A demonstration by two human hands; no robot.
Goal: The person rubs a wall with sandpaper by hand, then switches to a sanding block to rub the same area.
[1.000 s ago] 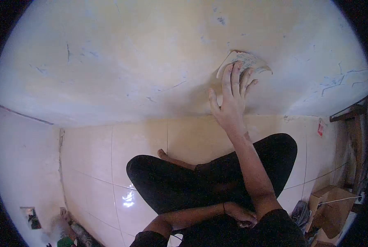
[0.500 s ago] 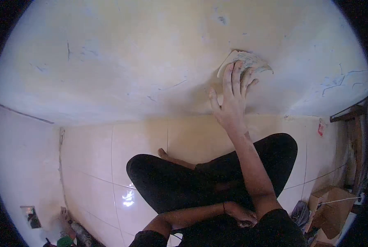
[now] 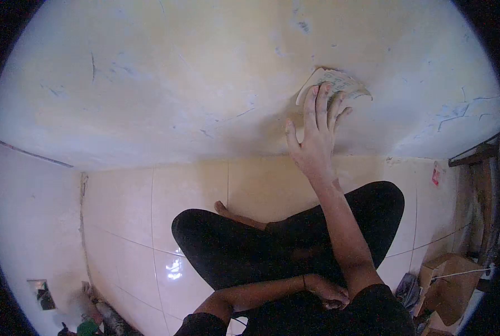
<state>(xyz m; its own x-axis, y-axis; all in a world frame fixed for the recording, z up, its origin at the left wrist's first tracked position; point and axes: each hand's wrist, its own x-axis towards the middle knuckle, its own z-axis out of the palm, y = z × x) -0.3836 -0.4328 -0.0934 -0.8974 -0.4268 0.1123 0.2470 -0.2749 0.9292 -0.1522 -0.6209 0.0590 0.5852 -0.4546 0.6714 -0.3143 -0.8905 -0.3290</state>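
My right hand (image 3: 316, 131) reaches up to a pale, stained wall (image 3: 166, 73). Under its outstretched fingers is a bent piece of sandpaper (image 3: 348, 84) with printing on its back, held against the wall. The thumb stands out to the left, off the sheet. My left hand (image 3: 327, 291) rests in my lap near the right elbow, its fingers curled in, with nothing visible in them. A dark band circles the left wrist.
My crossed legs (image 3: 222, 241) in black cover much of the tiled floor (image 3: 121, 207). At the lower right stands an open cardboard box (image 3: 451, 285) beside a dark bundle (image 3: 407, 291). Another person's limb (image 3: 93, 305) shows at the lower left, below a wall socket plate (image 3: 41, 294).
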